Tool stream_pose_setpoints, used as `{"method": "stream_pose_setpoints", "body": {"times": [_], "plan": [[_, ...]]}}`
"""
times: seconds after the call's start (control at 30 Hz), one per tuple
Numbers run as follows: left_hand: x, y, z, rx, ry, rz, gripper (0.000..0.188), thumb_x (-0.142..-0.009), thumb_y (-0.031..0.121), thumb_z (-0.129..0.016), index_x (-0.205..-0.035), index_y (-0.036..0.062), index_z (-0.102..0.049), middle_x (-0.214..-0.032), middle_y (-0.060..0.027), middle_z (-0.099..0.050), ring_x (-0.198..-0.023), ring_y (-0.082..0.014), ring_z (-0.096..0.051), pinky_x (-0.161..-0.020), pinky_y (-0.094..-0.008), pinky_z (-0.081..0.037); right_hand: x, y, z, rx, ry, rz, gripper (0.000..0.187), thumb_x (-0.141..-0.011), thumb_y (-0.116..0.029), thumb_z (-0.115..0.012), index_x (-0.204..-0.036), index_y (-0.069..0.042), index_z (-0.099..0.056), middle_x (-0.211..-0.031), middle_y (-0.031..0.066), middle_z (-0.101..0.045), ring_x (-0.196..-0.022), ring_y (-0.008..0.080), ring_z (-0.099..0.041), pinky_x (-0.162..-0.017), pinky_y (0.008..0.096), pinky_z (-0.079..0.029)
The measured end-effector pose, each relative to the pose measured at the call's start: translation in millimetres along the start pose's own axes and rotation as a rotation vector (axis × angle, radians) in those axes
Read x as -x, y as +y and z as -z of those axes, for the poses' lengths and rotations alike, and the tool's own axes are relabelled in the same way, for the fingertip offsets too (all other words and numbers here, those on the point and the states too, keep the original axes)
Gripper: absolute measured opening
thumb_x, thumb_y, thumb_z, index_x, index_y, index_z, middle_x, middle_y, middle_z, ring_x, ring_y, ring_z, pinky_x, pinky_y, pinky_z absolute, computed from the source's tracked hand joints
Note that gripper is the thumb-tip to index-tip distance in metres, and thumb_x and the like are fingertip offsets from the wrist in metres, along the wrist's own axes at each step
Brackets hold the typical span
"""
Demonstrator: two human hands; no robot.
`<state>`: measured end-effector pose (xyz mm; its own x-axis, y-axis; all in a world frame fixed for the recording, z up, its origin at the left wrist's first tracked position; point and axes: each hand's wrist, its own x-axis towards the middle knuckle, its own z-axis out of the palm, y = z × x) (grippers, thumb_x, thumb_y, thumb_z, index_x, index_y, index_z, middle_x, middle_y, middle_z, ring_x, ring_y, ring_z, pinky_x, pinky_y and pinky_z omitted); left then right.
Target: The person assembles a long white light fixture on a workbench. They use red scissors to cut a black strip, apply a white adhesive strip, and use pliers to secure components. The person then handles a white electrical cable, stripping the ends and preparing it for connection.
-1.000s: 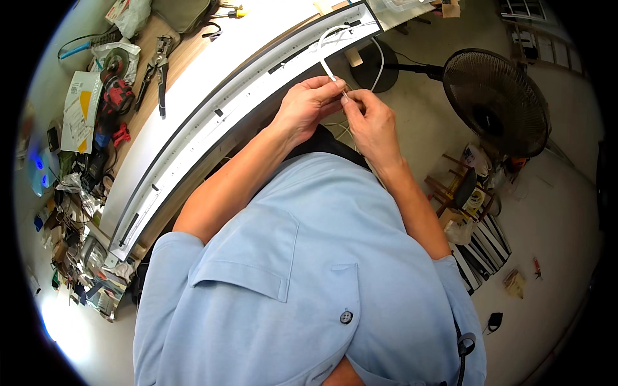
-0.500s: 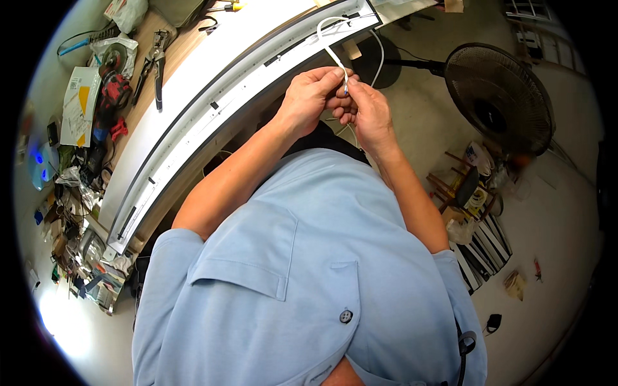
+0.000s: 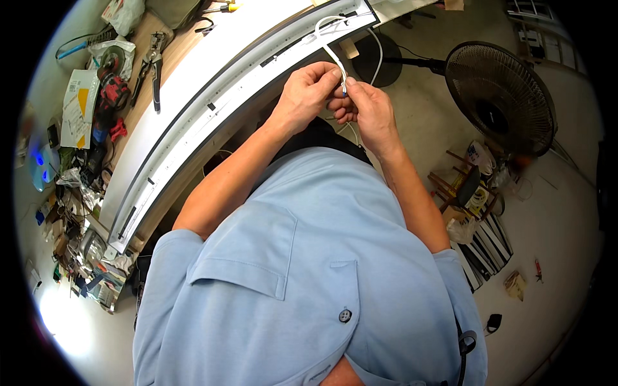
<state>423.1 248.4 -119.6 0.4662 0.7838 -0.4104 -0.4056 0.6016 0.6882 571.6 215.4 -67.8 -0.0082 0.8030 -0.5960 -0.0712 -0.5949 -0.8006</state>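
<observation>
A white cable loops out of the far right end of a long white channel with dark edges. My left hand pinches this cable near its end between thumb and fingers. Close beside it, my right hand pinches the thin wire ends, which show a small blue tip. The fingers of my right hand curl under, so part of the wires is hidden. Both hands hang just off the near edge of the channel.
On the bench at left lie pliers, a red and black angle grinder and a white box. Clutter piles up farther left. A black pedestal fan stands at right, near a small wooden stool.
My left hand has shifted very slightly on the cable, and the wire ends sit a little differently between the fingers. Both hands keep their pinch.
</observation>
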Motion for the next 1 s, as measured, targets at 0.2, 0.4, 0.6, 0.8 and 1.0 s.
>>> {"method": "stream_pose_setpoints", "body": {"times": [0.2,0.4,0.6,0.8,1.0], "plan": [[-5,-14,4,-0.436,0.046,-0.200,0.022,-0.105,0.020,-0.052,-0.108,0.0006,-0.062,-0.088,-0.0028,-0.062,-0.076,-0.0110,-0.057,-0.070,-0.0265,-0.050,-3,0,5,-0.250,-0.038,-0.122,0.034,-0.107,-0.036,-0.050,-0.091,-0.007,-0.061,-0.068,0.0040,-0.064,-0.056,0.0122,-0.056,-0.054,0.0255,-0.046],[0,-1,-3,0.262,-0.087,0.042,0.023,-0.103,0.020,-0.055,-0.108,-0.0009,-0.064,-0.093,-0.0052,-0.066,-0.081,-0.0142,-0.062,-0.077,-0.0303,-0.053,-6,-2,3,-0.322,-0.047,-0.126,0.035,-0.107,-0.036,-0.051,-0.089,-0.008,-0.061,-0.064,0.0029,-0.062,-0.051,0.0121,-0.054,-0.048,0.0251,-0.042],[8,5,2,0.268,-0.094,0.091,0.024,-0.101,0.021,-0.062,-0.108,-0.0025,-0.064,-0.093,-0.0057,-0.065,-0.080,-0.0129,-0.061,-0.075,-0.0304,-0.053,-6,-4,1,-0.278,-0.043,-0.106,0.036,-0.106,-0.037,-0.054,-0.087,-0.007,-0.063,-0.061,0.0019,-0.061,-0.049,0.0116,-0.052,-0.046,0.0252,-0.041],[8,0,5,0.154,-0.083,-0.007,0.024,-0.102,0.021,-0.062,-0.110,-0.0012,-0.065,-0.093,-0.0046,-0.066,-0.080,-0.0118,-0.061,-0.073,-0.0261,-0.051,-5,-3,0,-0.212,-0.050,-0.137,0.036,-0.105,-0.038,-0.055,-0.087,-0.008,-0.063,-0.061,0.0013,-0.060,-0.048,0.0114,-0.051,-0.045,0.0248,-0.040],[2,-9,4,0.325,-0.174,0.070,0.030,-0.104,0.025,-0.056,-0.117,-0.0020,-0.061,-0.096,-0.0093,-0.066,-0.080,-0.0171,-0.061,-0.073,-0.0327,-0.052,-5,-3,-4,-0.335,-0.023,-0.161,0.041,-0.102,-0.043,-0.060,-0.086,-0.006,-0.062,-0.062,0.0021,-0.059,-0.050,0.0108,-0.051,-0.046,0.0239,-0.040]]}}
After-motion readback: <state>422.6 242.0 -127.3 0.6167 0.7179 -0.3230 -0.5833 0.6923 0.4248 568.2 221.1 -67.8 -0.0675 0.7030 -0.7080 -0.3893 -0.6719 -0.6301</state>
